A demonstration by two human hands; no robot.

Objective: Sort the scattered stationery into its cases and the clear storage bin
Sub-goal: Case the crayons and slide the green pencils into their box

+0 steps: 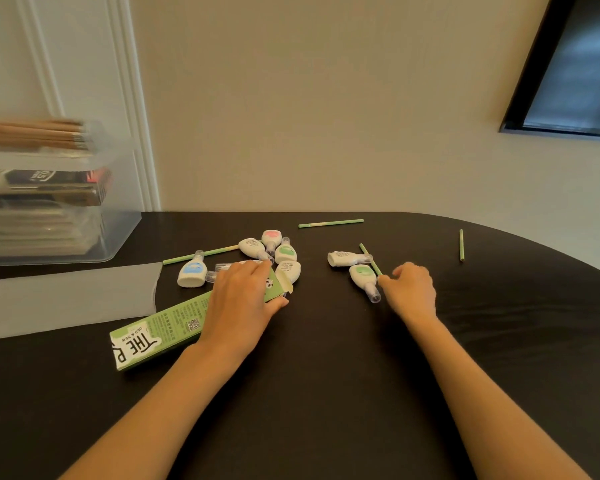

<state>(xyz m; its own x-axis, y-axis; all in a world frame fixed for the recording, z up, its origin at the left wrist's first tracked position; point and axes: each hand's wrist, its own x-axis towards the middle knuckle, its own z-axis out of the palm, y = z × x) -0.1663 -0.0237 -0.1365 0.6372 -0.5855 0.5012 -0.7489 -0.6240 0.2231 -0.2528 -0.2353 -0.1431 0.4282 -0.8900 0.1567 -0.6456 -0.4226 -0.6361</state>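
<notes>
A long green pencil box (160, 329) lies open on the dark table, its flap end toward the middle. My left hand (241, 299) rests on that end, thumb curled under its edge. Several white correction tapes (284, 252) cluster just beyond it, one with a blue label (192, 273) to the left. My right hand (411, 289) pinches the near end of a green pencil (369, 258) that lies across two more correction tapes (362, 277). Other green pencils lie at the back (330, 223), at the left (201, 254) and at the far right (461, 244).
The clear storage bin (49, 202) stands at the back left, holding boxes and wooden pencils. Its frosted lid (66, 299) lies flat in front of it. The table's curved edge (534, 240) runs along the right, with a wall behind.
</notes>
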